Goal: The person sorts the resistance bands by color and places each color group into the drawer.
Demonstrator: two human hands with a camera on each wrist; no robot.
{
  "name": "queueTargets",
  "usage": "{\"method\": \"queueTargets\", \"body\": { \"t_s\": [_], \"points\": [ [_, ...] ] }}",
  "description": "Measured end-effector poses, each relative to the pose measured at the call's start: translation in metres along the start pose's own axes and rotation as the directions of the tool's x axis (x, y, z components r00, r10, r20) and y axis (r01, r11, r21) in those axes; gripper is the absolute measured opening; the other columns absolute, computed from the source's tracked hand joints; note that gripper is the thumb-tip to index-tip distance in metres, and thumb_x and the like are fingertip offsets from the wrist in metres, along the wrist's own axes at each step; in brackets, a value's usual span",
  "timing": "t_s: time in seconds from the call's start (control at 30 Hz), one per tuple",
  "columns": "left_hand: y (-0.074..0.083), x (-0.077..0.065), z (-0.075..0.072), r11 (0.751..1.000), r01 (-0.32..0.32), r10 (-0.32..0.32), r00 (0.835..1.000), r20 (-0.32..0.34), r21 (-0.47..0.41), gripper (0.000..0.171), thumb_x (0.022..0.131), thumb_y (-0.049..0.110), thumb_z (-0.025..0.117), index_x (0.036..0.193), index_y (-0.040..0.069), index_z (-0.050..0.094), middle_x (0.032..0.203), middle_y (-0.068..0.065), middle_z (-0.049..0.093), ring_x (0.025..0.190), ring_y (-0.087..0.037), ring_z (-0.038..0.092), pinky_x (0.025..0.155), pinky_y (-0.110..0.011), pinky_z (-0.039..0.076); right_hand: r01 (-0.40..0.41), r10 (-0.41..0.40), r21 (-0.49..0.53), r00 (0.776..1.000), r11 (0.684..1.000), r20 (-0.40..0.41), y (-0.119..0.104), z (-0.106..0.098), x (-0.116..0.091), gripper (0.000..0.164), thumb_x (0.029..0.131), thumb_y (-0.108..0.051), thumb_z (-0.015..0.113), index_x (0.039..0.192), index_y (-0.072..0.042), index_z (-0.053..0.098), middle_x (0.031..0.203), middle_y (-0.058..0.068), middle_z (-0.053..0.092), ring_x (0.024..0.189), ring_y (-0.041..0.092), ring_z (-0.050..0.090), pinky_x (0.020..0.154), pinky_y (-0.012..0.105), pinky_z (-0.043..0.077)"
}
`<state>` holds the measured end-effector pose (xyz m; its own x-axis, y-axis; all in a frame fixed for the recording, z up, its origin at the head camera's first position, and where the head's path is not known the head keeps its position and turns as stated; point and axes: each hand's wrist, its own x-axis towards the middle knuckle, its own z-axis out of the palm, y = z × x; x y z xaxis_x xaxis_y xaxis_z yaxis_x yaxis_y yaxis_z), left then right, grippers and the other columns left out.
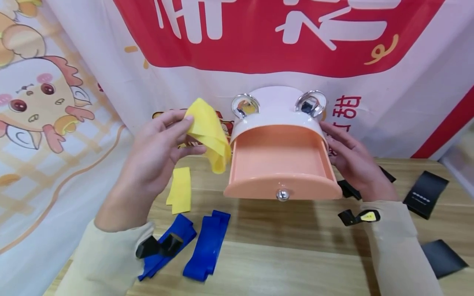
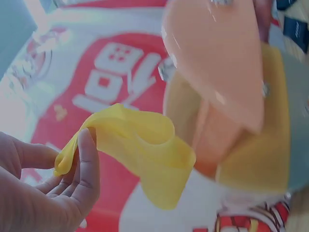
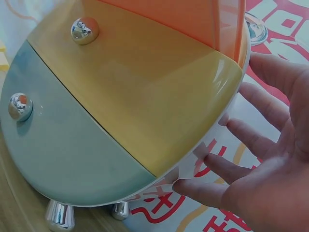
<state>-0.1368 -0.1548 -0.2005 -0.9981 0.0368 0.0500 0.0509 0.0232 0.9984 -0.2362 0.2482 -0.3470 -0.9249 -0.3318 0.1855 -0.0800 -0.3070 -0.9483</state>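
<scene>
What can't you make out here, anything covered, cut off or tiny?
Left wrist view: part of the held yellow strip, covered by the left hand.
Head view: part of a blue strip, behind a black wrist strap.
Head view: pale marks on the upper far-right black strip, too small to read.
Right wrist view: whatever lies behind the yellow front and teal front, both closed.
Head view: white characters, cut off by the top edge.

Smooth, glossy plastic-looking drawer unit (image 1: 279,148) — mirror-bright metallic knob (image 1: 283,195), smooth matt yellow strip (image 1: 208,133), wood-grain tabletop (image 1: 281,265)
</scene>
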Motion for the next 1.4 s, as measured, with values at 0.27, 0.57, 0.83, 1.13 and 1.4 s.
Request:
{"method": "queueTargets", "body": {
  "t_s": [0.27, 0.57, 0.83, 1.13, 1.4],
  "points": [
    [0.021, 0.001, 0.047, 1.000, 0.006, -0.006, 0.997, 0.074, -0.006, 0.038, 0.111, 0.024, 0.060, 0.147, 0.012, 0.058, 0.138, -0.009, 0.066, 0.117, -0.030, 0.070, 0.092, -0.034, 0.066, 0.004, -0.003, -0.015, 1.000, 1.000, 0.009, 0.000, -0.001, 0.000, 0.052, 0.114, -0.017, 0.052, 0.166, -0.019, 0.043, 0.151, -0.006, 0.061, 0.117, 0.010, 0.075, 0.092, 0.027, 0.064],
    [0.016, 0.021, 0.102, 0.996, 0.065, -0.056, 0.990, 0.126, -0.065, 0.030, 0.109, 0.017, 0.064, 0.138, 0.009, 0.065, 0.126, -0.013, 0.071, 0.107, -0.029, 0.074, 0.085, -0.036, 0.068, -0.040, 0.038, -0.064, 0.998, 0.997, -0.040, -0.003, -0.001, 0.000, 0.056, 0.113, -0.020, 0.056, 0.166, -0.022, 0.042, 0.154, -0.006, 0.054, 0.117, 0.010, 0.075, 0.091, 0.026, 0.064],
    [0.003, 0.032, 0.130, 0.983, 0.138, -0.114, 0.976, 0.183, -0.123, 0.029, 0.109, 0.016, 0.063, 0.137, 0.009, 0.064, 0.127, -0.012, 0.071, 0.106, -0.028, 0.076, 0.093, -0.042, 0.067, -0.022, 0.021, -0.057, 0.999, 0.998, -0.032, -0.002, -0.002, 0.001, 0.054, 0.112, -0.019, 0.056, 0.165, -0.020, 0.043, 0.152, -0.003, 0.055, 0.113, 0.009, 0.075, 0.091, 0.025, 0.064],
    [-0.026, 0.041, 0.101, 0.944, 0.238, -0.267, 0.958, 0.103, 0.228, 0.030, 0.109, 0.021, 0.064, 0.138, 0.012, 0.061, 0.131, -0.010, 0.067, 0.097, -0.026, 0.076, 0.078, -0.028, 0.067, -0.057, 0.051, -0.102, 0.997, 0.993, -0.057, -0.004, 0.002, 0.004, 0.056, 0.111, -0.023, 0.059, 0.165, -0.023, 0.043, 0.156, -0.004, 0.052, 0.120, 0.008, 0.072, 0.092, 0.025, 0.064],
    [-0.027, 0.039, 0.097, 0.915, 0.213, -0.259, 0.962, 0.092, 0.343, 0.030, 0.109, 0.024, 0.065, 0.135, 0.012, 0.057, 0.126, -0.011, 0.073, 0.082, -0.025, 0.077, 0.072, -0.028, 0.066, -0.024, 0.022, -0.075, 0.999, 0.997, -0.030, -0.001, -0.001, 0.003, 0.054, 0.113, -0.020, 0.056, 0.165, -0.020, 0.043, 0.153, -0.005, 0.057, 0.117, 0.008, 0.074, 0.091, 0.025, 0.064]
  ]
}}
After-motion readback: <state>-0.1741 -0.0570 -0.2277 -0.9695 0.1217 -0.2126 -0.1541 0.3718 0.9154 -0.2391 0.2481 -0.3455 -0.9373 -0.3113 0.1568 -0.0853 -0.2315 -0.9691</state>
